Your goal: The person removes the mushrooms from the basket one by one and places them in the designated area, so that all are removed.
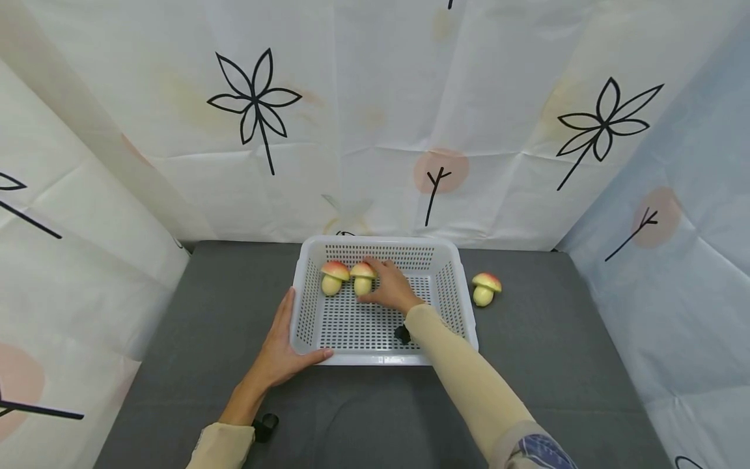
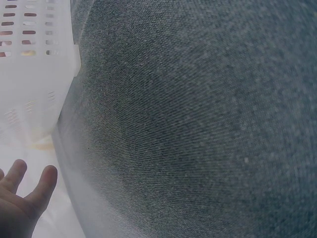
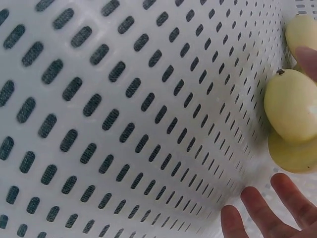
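Note:
Two toy mushrooms lie in a white perforated plastic basket (image 1: 375, 359). The left mushroom (image 1: 331, 286) has a red-yellow cap and pale stem; the right mushroom (image 1: 362, 284) lies beside it. My right hand (image 1: 394, 286) reaches in around the right mushroom, its thumb by the stem and fingers by the cap. In the right wrist view, extended fingertips (image 3: 257, 203) stand slightly apart from that mushroom (image 3: 292, 106); the index finger's contact is hidden. At the basket's front left corner, my left hand (image 1: 285, 352) rests with its thumb on the front rim and straight fingers along the outer side.
Another toy mushroom (image 1: 486, 289) lies on the dark grey table (image 1: 545, 365), right of the basket. White printed cloth (image 1: 375, 117) hangs behind and at both sides. A small black object (image 1: 402, 334) shows by my right wrist, another black piece (image 1: 266, 426) by the left.

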A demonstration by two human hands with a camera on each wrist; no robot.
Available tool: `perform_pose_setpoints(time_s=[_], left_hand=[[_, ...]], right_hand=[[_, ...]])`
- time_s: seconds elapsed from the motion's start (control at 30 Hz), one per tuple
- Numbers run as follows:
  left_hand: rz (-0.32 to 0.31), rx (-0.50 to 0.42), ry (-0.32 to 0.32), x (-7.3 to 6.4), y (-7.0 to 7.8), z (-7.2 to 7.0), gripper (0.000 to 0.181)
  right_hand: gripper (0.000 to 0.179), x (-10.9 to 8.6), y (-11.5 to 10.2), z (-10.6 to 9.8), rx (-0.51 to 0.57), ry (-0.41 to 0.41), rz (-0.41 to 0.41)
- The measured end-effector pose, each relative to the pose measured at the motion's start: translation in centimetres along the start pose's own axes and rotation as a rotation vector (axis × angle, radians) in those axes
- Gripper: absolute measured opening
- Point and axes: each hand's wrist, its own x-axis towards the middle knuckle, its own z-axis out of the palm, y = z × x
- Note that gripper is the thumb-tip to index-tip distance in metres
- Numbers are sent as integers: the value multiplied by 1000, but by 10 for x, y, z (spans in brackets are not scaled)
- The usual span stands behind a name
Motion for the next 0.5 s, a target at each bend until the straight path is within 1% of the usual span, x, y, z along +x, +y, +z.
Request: perform_pose_setpoints(time_s=[0.17,0.5], left_hand=[[4,0,4,0,-1,0,137],[3,1,7,0,-1,0,137]], right_hand=[[97,0,-1,2,0,5,10],[97,1,-8,7,-43,17,12]])
